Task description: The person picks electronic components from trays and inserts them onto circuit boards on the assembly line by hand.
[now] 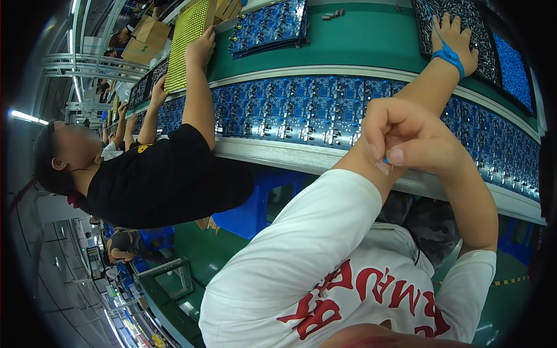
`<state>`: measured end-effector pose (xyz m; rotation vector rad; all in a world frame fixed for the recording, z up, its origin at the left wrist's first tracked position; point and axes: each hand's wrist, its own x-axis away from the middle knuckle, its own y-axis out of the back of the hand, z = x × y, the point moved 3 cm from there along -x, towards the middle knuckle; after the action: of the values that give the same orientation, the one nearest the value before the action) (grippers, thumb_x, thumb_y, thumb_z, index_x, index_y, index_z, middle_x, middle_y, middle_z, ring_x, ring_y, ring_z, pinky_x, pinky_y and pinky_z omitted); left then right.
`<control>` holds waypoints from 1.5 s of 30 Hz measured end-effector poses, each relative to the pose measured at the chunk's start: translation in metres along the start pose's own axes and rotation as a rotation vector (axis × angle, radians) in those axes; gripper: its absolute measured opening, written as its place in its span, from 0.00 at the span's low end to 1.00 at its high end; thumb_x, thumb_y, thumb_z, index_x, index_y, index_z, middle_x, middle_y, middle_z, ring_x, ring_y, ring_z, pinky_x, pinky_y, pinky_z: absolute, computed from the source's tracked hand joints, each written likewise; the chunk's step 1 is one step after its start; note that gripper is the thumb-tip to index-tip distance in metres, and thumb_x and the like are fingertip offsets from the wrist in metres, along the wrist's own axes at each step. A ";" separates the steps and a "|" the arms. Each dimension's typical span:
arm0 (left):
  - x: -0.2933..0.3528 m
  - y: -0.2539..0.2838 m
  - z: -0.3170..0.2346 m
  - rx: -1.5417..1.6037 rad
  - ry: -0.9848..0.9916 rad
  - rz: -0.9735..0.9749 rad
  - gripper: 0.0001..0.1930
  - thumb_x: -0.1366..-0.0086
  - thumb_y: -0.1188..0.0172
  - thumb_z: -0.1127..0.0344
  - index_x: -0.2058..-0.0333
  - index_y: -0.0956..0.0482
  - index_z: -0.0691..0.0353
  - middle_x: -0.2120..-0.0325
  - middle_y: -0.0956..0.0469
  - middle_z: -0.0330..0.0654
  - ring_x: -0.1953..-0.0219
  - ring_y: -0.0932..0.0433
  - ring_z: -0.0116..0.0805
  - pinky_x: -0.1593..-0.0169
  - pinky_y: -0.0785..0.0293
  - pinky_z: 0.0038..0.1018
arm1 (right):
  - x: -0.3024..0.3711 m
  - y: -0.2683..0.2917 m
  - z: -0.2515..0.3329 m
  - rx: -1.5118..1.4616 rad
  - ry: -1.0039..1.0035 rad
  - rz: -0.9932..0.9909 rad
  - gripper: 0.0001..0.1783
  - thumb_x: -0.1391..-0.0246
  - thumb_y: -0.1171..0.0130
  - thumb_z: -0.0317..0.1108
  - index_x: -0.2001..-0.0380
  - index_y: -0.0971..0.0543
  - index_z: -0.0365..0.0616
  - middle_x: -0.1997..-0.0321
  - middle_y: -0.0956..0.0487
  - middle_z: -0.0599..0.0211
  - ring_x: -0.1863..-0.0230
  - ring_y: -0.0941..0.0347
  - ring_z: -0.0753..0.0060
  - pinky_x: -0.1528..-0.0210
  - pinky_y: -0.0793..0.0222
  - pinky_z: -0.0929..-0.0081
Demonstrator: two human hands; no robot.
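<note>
My left hand [454, 43] reaches across to a black tray [426, 11] of small dark cylindrical components, fingers spread and lying over them. A blue wrist strap [448, 55] with a thin cord circles that wrist. Closer to me, my right hand [415, 136] is closed in a pinch, in front of my left forearm. Between its thumb and fingertips a bit of a small blue component [387, 160] shows; the rest is hidden. Below and beyond both arms runs a row of blue circuit boards [278, 110] on the line, with parts standing on them.
Right of the dark components lies a tray of small blue components [512, 69]. A stack of blue boards [270, 29] and several loose cylindrical components [333, 15] rest on the green bench. At left, a co-worker in black [168, 180] holds a yellow-dotted panel [187, 43]. A blue stool [249, 203] stands below.
</note>
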<state>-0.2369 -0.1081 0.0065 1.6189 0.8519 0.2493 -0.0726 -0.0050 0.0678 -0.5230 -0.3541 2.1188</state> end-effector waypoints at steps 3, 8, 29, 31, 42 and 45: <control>-0.002 -0.010 0.007 -0.109 0.043 -0.046 0.26 0.25 0.54 0.47 0.31 0.35 0.42 0.28 0.45 0.38 0.25 0.50 0.38 0.23 0.58 0.48 | -0.002 0.002 -0.004 -0.014 -0.009 0.015 0.10 0.45 0.41 0.32 0.65 0.28 0.39 0.69 0.26 0.66 0.68 0.29 0.79 0.63 0.34 0.81; -0.005 -0.018 0.001 -0.129 0.082 -0.032 0.26 0.24 0.55 0.47 0.30 0.38 0.41 0.27 0.47 0.37 0.25 0.52 0.39 0.22 0.59 0.48 | 0.000 0.005 -0.005 0.000 -0.019 0.011 0.10 0.46 0.41 0.32 0.65 0.28 0.39 0.69 0.26 0.66 0.68 0.29 0.79 0.63 0.34 0.81; -0.006 -0.018 -0.002 -0.117 0.069 -0.071 0.26 0.24 0.54 0.47 0.31 0.36 0.43 0.27 0.46 0.38 0.25 0.52 0.40 0.22 0.59 0.48 | 0.002 0.004 -0.001 0.020 -0.016 0.025 0.10 0.46 0.41 0.32 0.64 0.28 0.39 0.67 0.27 0.67 0.67 0.30 0.79 0.62 0.34 0.80; -0.007 -0.021 -0.002 -0.113 0.067 -0.060 0.27 0.25 0.54 0.47 0.31 0.36 0.43 0.27 0.46 0.38 0.25 0.52 0.40 0.22 0.58 0.48 | 0.003 0.006 -0.001 0.023 -0.017 0.022 0.10 0.46 0.41 0.32 0.64 0.28 0.39 0.67 0.27 0.67 0.67 0.30 0.78 0.62 0.34 0.80; -0.016 -0.052 0.015 0.181 -0.158 -0.318 0.27 0.30 0.51 0.48 0.36 0.28 0.50 0.30 0.41 0.48 0.26 0.50 0.52 0.25 0.64 0.55 | 0.005 0.003 -0.001 0.002 0.021 0.002 0.11 0.44 0.40 0.35 0.64 0.27 0.39 0.66 0.26 0.67 0.67 0.30 0.79 0.62 0.34 0.81; -0.013 -0.053 0.023 0.227 -0.172 -0.421 0.26 0.30 0.48 0.49 0.38 0.26 0.52 0.31 0.38 0.48 0.27 0.49 0.52 0.25 0.62 0.55 | 0.012 -0.003 -0.005 -0.018 0.011 -0.015 0.10 0.44 0.39 0.33 0.64 0.27 0.39 0.66 0.26 0.66 0.66 0.29 0.78 0.61 0.33 0.81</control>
<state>-0.2525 -0.1341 -0.0441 1.5967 1.0905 -0.2886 -0.0738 0.0066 0.0622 -0.5404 -0.3697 2.0990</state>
